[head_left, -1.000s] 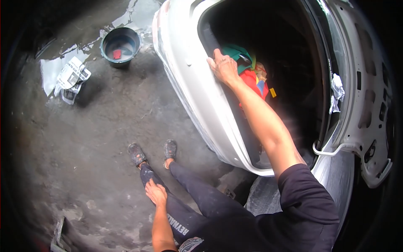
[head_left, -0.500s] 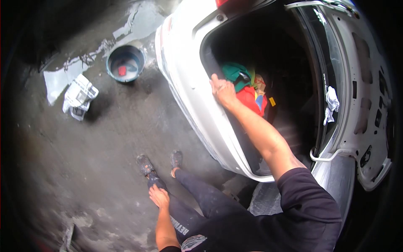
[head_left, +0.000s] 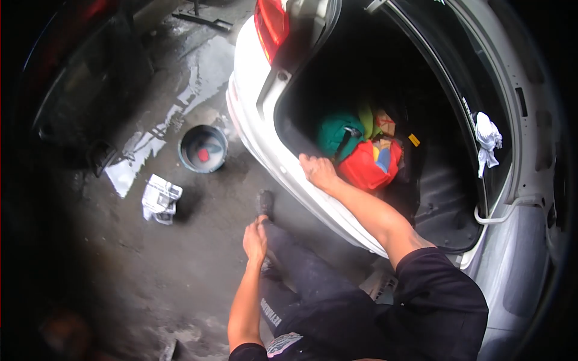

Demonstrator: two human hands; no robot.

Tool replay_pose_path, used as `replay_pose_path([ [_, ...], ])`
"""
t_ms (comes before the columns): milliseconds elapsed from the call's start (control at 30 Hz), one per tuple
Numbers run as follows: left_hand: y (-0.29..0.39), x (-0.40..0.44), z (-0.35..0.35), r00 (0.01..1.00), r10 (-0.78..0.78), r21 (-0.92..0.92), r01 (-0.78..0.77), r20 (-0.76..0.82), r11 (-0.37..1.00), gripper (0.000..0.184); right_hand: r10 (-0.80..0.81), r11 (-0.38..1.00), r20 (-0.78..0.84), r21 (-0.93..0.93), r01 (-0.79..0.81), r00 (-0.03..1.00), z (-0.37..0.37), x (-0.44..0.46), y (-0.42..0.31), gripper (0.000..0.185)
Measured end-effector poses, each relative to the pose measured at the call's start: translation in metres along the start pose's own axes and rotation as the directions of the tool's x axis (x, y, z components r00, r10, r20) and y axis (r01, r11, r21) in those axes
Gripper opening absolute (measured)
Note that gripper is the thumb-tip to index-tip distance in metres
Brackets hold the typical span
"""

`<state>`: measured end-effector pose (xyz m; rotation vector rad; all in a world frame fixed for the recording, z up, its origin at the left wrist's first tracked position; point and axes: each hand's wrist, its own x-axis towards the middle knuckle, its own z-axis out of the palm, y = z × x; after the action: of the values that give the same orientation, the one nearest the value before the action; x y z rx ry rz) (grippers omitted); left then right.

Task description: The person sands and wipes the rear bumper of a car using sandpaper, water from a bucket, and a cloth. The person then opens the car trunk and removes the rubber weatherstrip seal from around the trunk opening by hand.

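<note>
My right hand (head_left: 319, 172) rests on the white sill (head_left: 262, 147) of an open car trunk, its fingers bunched against the edge. Whatever may lie under the fingers is hidden. Just past that hand, inside the trunk, are a red bag (head_left: 367, 170) with colored items in its top and a green bag (head_left: 338, 137) with a dark strap. My left hand (head_left: 255, 242) hangs low in front of my legs, fingers loosely curled, and nothing shows in it.
On the wet floor stand a dark bucket (head_left: 188, 161) holding a red item in cloudy water and a crumpled white printed bag (head_left: 161, 200). A white cloth (head_left: 487, 139) lies by the raised lid's window. The red taillight (head_left: 272, 27) is at the far corner.
My right hand has slid along the sill toward me. The view has shifted, and my legs have stepped. My left hand has curled its fingers more and now shows from the side.
</note>
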<state>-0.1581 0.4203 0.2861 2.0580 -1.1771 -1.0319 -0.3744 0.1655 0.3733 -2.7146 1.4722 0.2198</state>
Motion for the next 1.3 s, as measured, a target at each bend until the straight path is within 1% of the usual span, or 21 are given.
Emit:
replay_pose_path([
  [33,0.025,0.030,-0.011,1.000,0.009,-0.006,-0.009,-0.017,1.000,0.026,0.000,1.000,-0.018,0.014,0.001,1.000,-0.004,0.004,0.000,0.016],
  [100,0.081,0.086,-0.034,0.997,0.038,-0.036,-0.040,-0.068,0.999,0.025,0.040,0.995,0.142,0.084,-0.052,0.989,-0.008,0.007,0.004,0.016],
  [200,0.145,0.154,-0.037,0.967,0.156,-0.110,-0.180,-0.201,0.978,0.025,0.042,0.989,0.116,0.136,-0.058,0.992,0.005,0.008,0.013,0.022],
  [233,0.164,0.177,-0.038,0.959,0.195,-0.082,-0.215,-0.206,0.973,0.025,0.097,0.968,0.189,0.209,-0.136,0.977,-0.019,0.015,0.010,0.028],
  [267,0.182,0.193,-0.037,0.952,0.230,-0.055,-0.246,-0.202,0.968,0.025,0.103,0.966,0.194,0.216,-0.144,0.976,-0.031,0.020,0.011,0.028],
  [333,0.221,0.220,-0.039,0.942,0.258,-0.060,-0.277,-0.214,0.959,0.027,0.299,0.877,0.115,0.357,-0.320,0.947,-0.050,0.031,0.016,0.036],
  [367,0.239,0.234,-0.041,0.929,0.284,-0.069,-0.307,-0.237,0.949,0.028,0.409,0.772,0.060,0.508,-0.381,0.910,-0.076,0.046,0.016,0.038],
  [400,0.253,0.245,-0.043,0.935,0.273,-0.072,-0.296,-0.226,0.952,0.028,0.440,0.742,0.007,0.561,-0.368,0.898,-0.097,0.061,0.022,0.037],
  [467,0.273,0.263,-0.047,0.894,0.367,-0.006,-0.382,-0.258,0.924,0.033,0.512,0.690,-0.166,0.664,-0.288,0.843,-0.146,0.094,0.025,0.033],
  [533,0.295,0.274,-0.053,0.897,0.367,0.020,-0.374,-0.245,0.927,0.031,0.498,0.755,-0.307,0.613,-0.231,0.811,-0.173,0.128,0.033,0.030],
  [600,0.307,0.294,-0.053,0.890,0.385,0.051,-0.385,-0.242,0.922,0.030,0.504,0.797,-0.335,0.536,-0.279,0.796,-0.188,0.161,0.034,0.037],
  [700,0.315,0.317,-0.045,0.860,0.484,0.103,-0.474,-0.160,0.875,0.027,0.538,0.798,-0.264,0.466,-0.383,0.801,-0.200,0.194,0.026,0.042],
  [767,0.320,0.330,-0.042,0.853,0.522,0.158,-0.511,-0.032,0.845,0.023,0.649,0.705,-0.098,0.450,-0.548,0.755,-0.195,0.211,0.019,0.046],
  [800,0.319,0.335,-0.043,0.859,0.513,0.145,-0.505,-0.016,0.851,0.023,0.655,0.700,-0.081,0.438,-0.563,0.751,-0.188,0.214,0.017,0.046],
  [867,0.321,0.346,-0.047,0.853,0.520,0.113,-0.522,0.048,0.845,0.015,0.661,0.720,-0.186,0.431,-0.544,0.727,-0.170,0.218,0.016,0.048],
  [933,0.320,0.350,-0.050,0.834,0.549,0.080,-0.552,0.057,0.830,0.012,0.680,0.694,-0.153,0.451,-0.562,0.717,-0.167,0.216,0.020,0.056],
  [1000,0.317,0.358,-0.046,0.770,0.626,0.165,-0.638,0.122,0.752,0.013,0.644,0.703,-0.093,0.463,-0.540,0.759,-0.180,0.215,0.020,0.056],
  [1133,0.314,0.360,-0.052,0.729,0.659,0.140,-0.684,0.188,0.716,0.015,0.688,0.698,-0.123,0.382,-0.606,0.716,-0.181,0.215,0.006,0.054],
  [1200,0.308,0.366,-0.045,0.664,0.735,0.196,-0.746,0.137,0.637,0.016,0.705,0.693,-0.209,0.409,-0.594,0.678,-0.167,0.216,0.008,0.053],
  [1233,0.309,0.369,-0.047,0.660,0.740,0.190,-0.749,0.130,0.635,0.016,0.669,0.726,-0.249,0.422,-0.543,0.700,-0.164,0.217,0.008,0.051],
  [1300,0.307,0.367,-0.050,0.648,0.723,0.163,-0.761,0.240,0.628,0.016,0.648,0.750,-0.290,0.401,-0.525,0.704,-0.158,0.211,0.008,0.049],
])
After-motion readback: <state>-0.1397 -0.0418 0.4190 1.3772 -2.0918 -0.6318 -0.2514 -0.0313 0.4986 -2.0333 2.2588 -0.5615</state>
